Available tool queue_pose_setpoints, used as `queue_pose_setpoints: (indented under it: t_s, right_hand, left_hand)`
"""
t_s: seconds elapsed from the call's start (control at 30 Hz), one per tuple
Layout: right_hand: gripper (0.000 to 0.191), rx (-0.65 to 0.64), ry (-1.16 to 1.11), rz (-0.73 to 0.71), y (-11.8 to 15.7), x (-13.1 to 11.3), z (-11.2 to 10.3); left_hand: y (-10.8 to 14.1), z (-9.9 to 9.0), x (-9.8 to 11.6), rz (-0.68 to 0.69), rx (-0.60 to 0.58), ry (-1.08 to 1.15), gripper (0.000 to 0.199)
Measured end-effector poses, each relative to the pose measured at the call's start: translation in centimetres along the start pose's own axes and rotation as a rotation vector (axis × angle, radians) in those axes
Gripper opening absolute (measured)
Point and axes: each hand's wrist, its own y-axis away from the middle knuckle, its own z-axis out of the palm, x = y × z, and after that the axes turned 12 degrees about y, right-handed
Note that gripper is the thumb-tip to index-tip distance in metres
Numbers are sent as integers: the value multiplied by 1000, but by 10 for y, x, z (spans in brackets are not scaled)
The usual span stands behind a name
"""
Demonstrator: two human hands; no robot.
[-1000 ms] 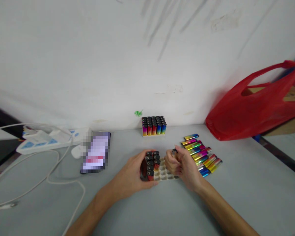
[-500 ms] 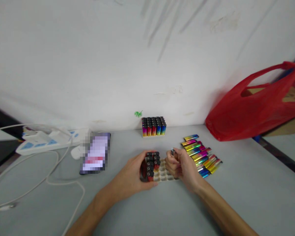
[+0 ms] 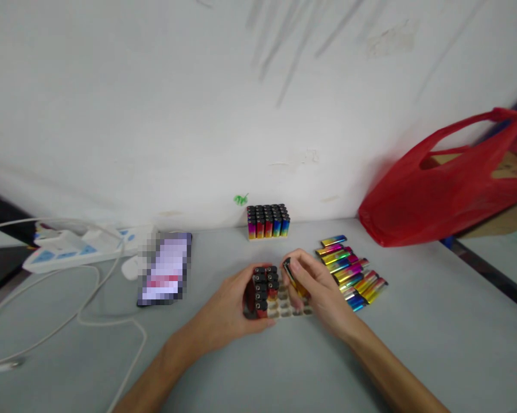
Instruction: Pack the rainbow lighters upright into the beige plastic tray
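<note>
My left hand [image 3: 230, 301] is wrapped round the left end of a pale tray [image 3: 285, 313] with rows of small hollows. Several upright lighters [image 3: 261, 288] with black tops and red bodies fill the hollows at that end. Between the thumb and fingers of my right hand [image 3: 318, 287] is a tilted lighter [image 3: 299, 282], yellow with a dark top, held over the bare right part of the tray. To the right lies a loose group of shiny multicoloured lighters [image 3: 348, 269] on their sides.
A packed block of upright lighters [image 3: 268, 222] stands against the wall. At the right is a red plastic bag [image 3: 439, 189] with cardboard inside. On the left are a phone [image 3: 166, 269], a power strip [image 3: 81, 249] and loose white cables [image 3: 98, 298].
My right hand has turned and moved slightly left, so the lighter in it shows more of its yellow body. My left hand keeps its hold on the tray.
</note>
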Motion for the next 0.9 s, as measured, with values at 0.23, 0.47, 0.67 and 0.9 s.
queue_pose_setpoints:
  t_s: [0.23,0.47,0.67,0.9]
  right_hand:
    - [34,73,175,-115,-1,-1,-13]
    - [26,-62,145,-60,4,-3,-10]
    - [23,-97,281,-47,6,-6,-5]
    - [21,-37,401,-97,9,-6,-3]
  left_hand:
    - [-1,-1,-1,3,-4,1,80]
    - [0,1,-4,27,6,-4,79]
    - [0,1,-2,31,-5,-13,71]
    - [0,1,-3,40,-2,-9,74]
